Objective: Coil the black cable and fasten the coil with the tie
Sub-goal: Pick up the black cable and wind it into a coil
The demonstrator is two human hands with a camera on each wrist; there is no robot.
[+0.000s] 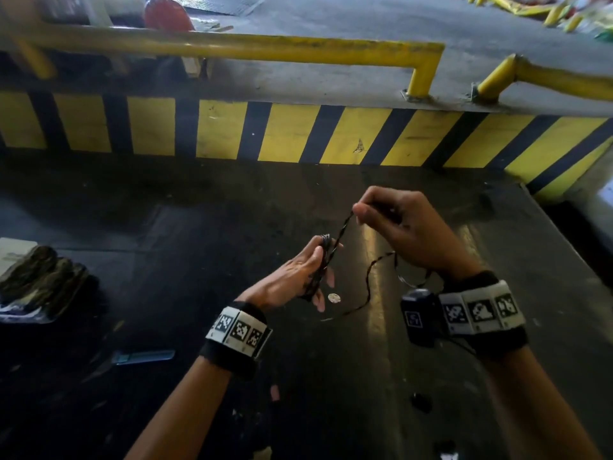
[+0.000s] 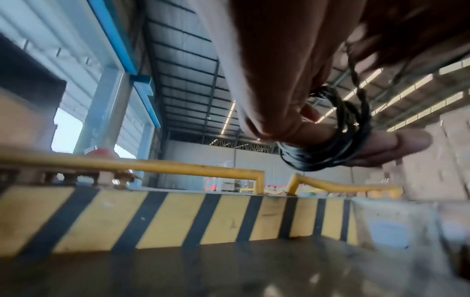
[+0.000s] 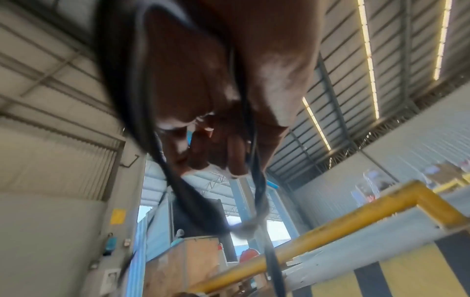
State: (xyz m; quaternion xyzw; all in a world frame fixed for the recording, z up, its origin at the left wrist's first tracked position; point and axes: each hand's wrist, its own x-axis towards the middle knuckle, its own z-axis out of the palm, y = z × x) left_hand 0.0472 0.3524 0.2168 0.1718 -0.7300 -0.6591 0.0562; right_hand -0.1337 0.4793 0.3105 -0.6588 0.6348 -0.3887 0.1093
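The thin black cable is partly wound into a small coil round the fingers of my left hand, which lies palm up over the dark table. In the left wrist view the coil loops round an outstretched finger. My right hand is raised up and to the right of it and pinches a twisted strand of the cable between thumb and fingertips. The loose tail hangs under my right wrist down to the table. I cannot make out a tie.
A round coin-like disc lies on the table just beside my left hand. A blue flat object lies front left, a dark bundle at the left edge. Behind the table stand a yellow-black striped kerb and a yellow rail.
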